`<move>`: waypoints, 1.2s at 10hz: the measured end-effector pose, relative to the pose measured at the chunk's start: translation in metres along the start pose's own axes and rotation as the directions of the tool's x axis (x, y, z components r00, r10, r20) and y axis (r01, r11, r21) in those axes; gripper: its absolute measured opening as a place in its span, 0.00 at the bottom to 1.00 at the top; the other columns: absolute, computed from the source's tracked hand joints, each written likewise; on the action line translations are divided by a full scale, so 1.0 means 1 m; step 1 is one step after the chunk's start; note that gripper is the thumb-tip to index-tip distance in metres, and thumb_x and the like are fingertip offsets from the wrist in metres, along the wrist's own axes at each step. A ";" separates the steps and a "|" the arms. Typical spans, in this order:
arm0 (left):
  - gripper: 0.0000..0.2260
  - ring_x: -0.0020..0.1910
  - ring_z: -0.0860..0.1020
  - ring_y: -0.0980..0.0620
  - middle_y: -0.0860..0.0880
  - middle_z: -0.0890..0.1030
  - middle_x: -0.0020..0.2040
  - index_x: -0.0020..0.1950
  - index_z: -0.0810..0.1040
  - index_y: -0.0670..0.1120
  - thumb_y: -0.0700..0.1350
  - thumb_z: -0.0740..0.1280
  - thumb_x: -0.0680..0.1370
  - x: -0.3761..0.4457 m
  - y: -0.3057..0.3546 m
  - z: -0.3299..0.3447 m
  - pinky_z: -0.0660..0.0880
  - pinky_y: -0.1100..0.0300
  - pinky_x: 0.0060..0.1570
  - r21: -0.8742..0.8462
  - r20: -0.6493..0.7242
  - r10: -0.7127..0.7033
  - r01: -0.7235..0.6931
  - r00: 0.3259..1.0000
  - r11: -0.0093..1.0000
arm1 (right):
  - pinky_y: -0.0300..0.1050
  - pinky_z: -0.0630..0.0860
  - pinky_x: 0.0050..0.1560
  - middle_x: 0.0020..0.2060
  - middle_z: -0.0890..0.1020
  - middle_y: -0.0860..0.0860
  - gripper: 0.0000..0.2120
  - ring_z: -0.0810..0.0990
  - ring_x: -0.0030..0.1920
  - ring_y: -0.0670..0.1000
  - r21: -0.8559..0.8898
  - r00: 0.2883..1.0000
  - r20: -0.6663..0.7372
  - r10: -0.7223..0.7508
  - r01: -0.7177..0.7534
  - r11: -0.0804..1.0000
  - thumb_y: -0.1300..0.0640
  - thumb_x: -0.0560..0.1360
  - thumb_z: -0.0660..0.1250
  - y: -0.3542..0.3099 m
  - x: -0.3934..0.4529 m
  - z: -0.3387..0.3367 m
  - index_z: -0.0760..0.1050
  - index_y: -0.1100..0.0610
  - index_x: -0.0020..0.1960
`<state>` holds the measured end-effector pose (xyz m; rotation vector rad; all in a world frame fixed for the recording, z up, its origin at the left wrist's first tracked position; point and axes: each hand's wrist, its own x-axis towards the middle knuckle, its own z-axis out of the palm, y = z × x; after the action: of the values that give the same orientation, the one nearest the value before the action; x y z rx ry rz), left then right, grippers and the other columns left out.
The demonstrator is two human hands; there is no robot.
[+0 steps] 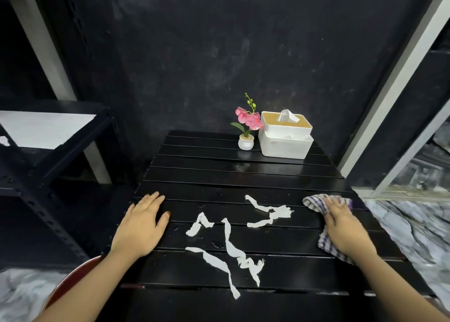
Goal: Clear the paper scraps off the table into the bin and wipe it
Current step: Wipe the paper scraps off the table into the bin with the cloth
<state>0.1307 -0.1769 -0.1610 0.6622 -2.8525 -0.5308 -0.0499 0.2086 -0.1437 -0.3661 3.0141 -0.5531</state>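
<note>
paper scraps (231, 246) on table (219, 166), hand (341, 224) on cloth (314, 202)

Dim scene, soft sheen on the black table (243, 173), wide-angle bending and blur at the edges.

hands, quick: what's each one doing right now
Left hand: open, flat on the black slatted table.
Right hand: open, pressing the checked cloth down.

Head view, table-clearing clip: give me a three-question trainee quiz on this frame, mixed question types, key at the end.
1. True or false: the paper scraps lie on the table.
2. Which hand rests on the checked cloth?
3. Beside the tissue box stands: A) a mug B) a potted flower C) a lamp

Key:
1. True.
2. The right hand; the left hand lies flat on bare table.
3. B
</note>
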 end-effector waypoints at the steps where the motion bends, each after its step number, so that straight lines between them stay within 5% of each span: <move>1: 0.24 0.76 0.54 0.53 0.52 0.58 0.77 0.75 0.59 0.49 0.54 0.55 0.80 0.000 0.000 0.000 0.49 0.53 0.76 0.003 -0.005 0.002 -0.002 1.000 1.000 | 0.46 0.49 0.74 0.75 0.56 0.56 0.23 0.52 0.76 0.55 -0.037 0.994 0.011 -0.112 0.113 0.993 0.59 0.80 0.51 -0.038 0.004 0.015 0.53 0.57 0.74; 5: 0.24 0.76 0.52 0.54 0.53 0.56 0.77 0.75 0.57 0.50 0.54 0.53 0.80 0.000 0.002 -0.001 0.48 0.54 0.76 0.011 0.007 -0.007 0.007 1.000 1.000 | 0.45 0.46 0.76 0.76 0.52 0.51 0.26 0.49 0.76 0.52 -0.033 0.914 0.080 -0.399 0.402 0.915 0.61 0.78 0.48 -0.157 -0.020 0.067 0.46 0.55 0.75; 8: 0.24 0.76 0.52 0.54 0.53 0.56 0.77 0.75 0.58 0.50 0.55 0.54 0.80 -0.001 0.004 -0.006 0.47 0.55 0.75 -0.016 0.028 -0.006 0.007 1.000 1.000 | 0.41 0.46 0.76 0.76 0.55 0.50 0.26 0.50 0.76 0.49 0.089 0.880 0.097 -0.465 0.457 0.885 0.65 0.77 0.50 -0.171 -0.027 0.074 0.52 0.55 0.75; 10: 0.24 0.75 0.57 0.52 0.52 0.59 0.76 0.74 0.60 0.50 0.52 0.58 0.79 0.015 0.001 -0.017 0.51 0.53 0.75 -0.095 0.049 -0.014 0.019 0.999 0.995 | 0.27 0.55 0.63 0.67 0.72 0.57 0.20 0.68 0.68 0.53 0.425 0.974 -0.145 -0.174 0.220 0.878 0.68 0.77 0.53 -0.124 -0.006 0.034 0.68 0.57 0.67; 11: 0.24 0.76 0.56 0.51 0.51 0.58 0.77 0.75 0.59 0.49 0.51 0.58 0.79 0.036 -0.002 -0.020 0.52 0.53 0.75 -0.035 0.039 0.021 -0.020 0.999 0.999 | 0.42 0.65 0.63 0.64 0.74 0.61 0.20 0.73 0.63 0.60 0.388 0.978 -0.200 0.050 0.032 0.921 0.67 0.77 0.53 -0.075 0.020 0.012 0.69 0.57 0.67; 12: 0.25 0.76 0.54 0.51 0.51 0.57 0.77 0.75 0.58 0.49 0.52 0.57 0.79 0.052 -0.005 -0.016 0.50 0.52 0.76 0.027 0.068 0.032 -0.034 0.997 0.999 | 0.55 0.64 0.66 0.64 0.72 0.66 0.18 0.69 0.64 0.66 0.241 0.955 -0.243 0.167 -0.108 0.965 0.67 0.76 0.54 -0.028 0.049 0.004 0.68 0.63 0.66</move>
<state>0.0901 -0.2096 -0.1439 0.6122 -2.9339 -0.5182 -0.0908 0.1701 -0.1377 -0.0706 3.1394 -0.9914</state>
